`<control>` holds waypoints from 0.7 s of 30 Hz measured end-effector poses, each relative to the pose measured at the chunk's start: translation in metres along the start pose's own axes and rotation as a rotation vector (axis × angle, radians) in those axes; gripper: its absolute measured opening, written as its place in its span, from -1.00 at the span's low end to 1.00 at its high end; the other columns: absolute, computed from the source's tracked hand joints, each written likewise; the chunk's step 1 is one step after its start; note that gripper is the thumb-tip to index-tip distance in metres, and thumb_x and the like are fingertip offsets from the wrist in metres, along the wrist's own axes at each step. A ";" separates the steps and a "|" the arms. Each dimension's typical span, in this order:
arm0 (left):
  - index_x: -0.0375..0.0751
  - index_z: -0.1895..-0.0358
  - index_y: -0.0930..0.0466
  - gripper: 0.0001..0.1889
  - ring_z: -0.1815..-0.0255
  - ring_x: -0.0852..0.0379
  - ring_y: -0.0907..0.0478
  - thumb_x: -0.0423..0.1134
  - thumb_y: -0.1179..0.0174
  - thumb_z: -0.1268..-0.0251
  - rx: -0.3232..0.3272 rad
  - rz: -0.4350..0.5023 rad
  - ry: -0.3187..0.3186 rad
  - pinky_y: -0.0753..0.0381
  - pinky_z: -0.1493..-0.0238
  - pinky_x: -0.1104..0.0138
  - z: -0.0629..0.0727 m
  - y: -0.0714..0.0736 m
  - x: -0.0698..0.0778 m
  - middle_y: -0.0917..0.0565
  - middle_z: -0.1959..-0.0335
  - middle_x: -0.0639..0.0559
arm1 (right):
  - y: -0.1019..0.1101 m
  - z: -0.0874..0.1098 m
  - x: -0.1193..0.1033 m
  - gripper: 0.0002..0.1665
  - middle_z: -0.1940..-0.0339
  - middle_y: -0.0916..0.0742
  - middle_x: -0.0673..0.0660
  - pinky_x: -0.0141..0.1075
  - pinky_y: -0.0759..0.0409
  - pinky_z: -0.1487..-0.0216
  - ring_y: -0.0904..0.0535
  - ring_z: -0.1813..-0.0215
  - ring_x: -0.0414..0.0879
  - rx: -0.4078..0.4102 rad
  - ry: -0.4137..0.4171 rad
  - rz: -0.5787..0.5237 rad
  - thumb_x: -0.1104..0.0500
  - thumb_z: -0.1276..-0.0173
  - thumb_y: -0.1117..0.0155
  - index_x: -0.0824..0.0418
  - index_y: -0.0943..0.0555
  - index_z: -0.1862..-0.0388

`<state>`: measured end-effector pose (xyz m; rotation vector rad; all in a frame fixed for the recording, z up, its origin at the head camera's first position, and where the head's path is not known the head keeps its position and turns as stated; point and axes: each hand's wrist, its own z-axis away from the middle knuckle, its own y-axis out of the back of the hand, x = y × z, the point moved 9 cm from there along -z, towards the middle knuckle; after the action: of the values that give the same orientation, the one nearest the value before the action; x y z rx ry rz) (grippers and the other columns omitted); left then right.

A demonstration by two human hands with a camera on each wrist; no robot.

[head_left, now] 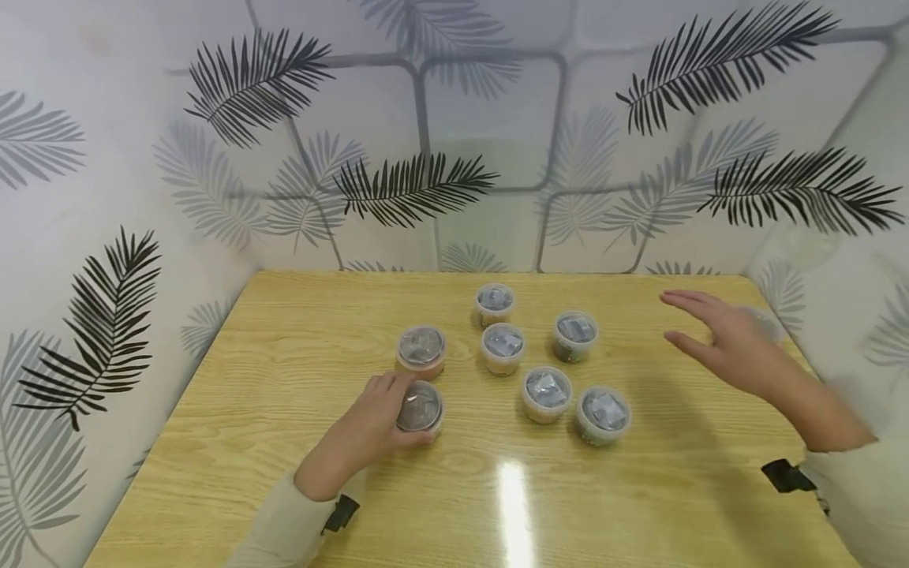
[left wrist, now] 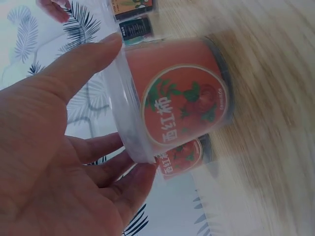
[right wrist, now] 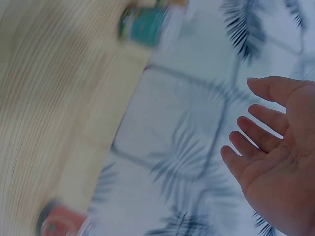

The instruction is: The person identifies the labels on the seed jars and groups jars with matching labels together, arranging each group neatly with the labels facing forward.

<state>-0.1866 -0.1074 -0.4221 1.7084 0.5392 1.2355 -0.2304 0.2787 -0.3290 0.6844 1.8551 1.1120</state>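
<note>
My left hand (head_left: 372, 418) grips a round plastic tub (left wrist: 184, 96) by its clear lid, thumb on one side and fingers on the other. A red label with tomatoes and Chinese characters wraps its side. Just behind it stands a second tub (head_left: 421, 353) with the same red tomato label, partly hidden in the left wrist view. My right hand (head_left: 742, 347) is held in the air over the table's right side, fingers extended and holding nothing. Beyond its wrist, another lidded tub (head_left: 765, 322) is partly covered by that hand.
Several more lidded tubs stand around the table's middle, among them a back one (head_left: 495, 305), a dark one (head_left: 575, 337) and a front right one (head_left: 604, 416). A leaf-patterned covering (head_left: 483, 118) rises behind the wooden table (head_left: 284, 347) and along its sides.
</note>
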 end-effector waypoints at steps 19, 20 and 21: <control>-0.02 -0.33 -0.22 -0.15 -0.16 0.17 -0.32 0.06 -0.41 0.07 0.215 0.448 -0.197 -0.47 -0.10 0.28 0.027 0.030 0.067 -0.32 -0.25 0.13 | -0.099 0.028 -0.134 -0.48 -0.25 -0.49 0.05 -0.21 -0.51 -0.09 -0.45 -0.18 -0.05 -0.133 0.158 -0.538 0.21 -0.40 -0.11 0.11 -0.35 -0.32; -0.05 -0.33 -0.22 -0.16 -0.17 0.14 -0.32 0.02 -0.42 0.06 0.224 0.464 -0.217 -0.46 -0.11 0.28 0.029 0.032 0.071 -0.32 -0.25 0.10 | -0.107 0.028 -0.137 -0.49 -0.26 -0.47 0.06 -0.21 -0.51 -0.09 -0.45 -0.20 -0.02 -0.160 0.145 -0.610 0.22 -0.42 -0.07 0.11 -0.32 -0.34; -0.06 -0.34 -0.21 -0.16 -0.17 0.12 -0.32 -0.02 -0.43 0.05 0.233 0.481 -0.234 -0.46 -0.11 0.27 0.031 0.033 0.074 -0.32 -0.26 0.10 | -0.113 0.028 -0.139 -0.49 -0.27 -0.47 0.08 -0.21 -0.51 -0.10 -0.44 -0.20 0.01 -0.175 0.136 -0.674 0.23 -0.44 -0.04 0.12 -0.30 -0.35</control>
<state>-0.1343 -0.0792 -0.3593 2.2338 0.1327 1.3104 -0.1407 0.1305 -0.3828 -0.1299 1.8605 0.8611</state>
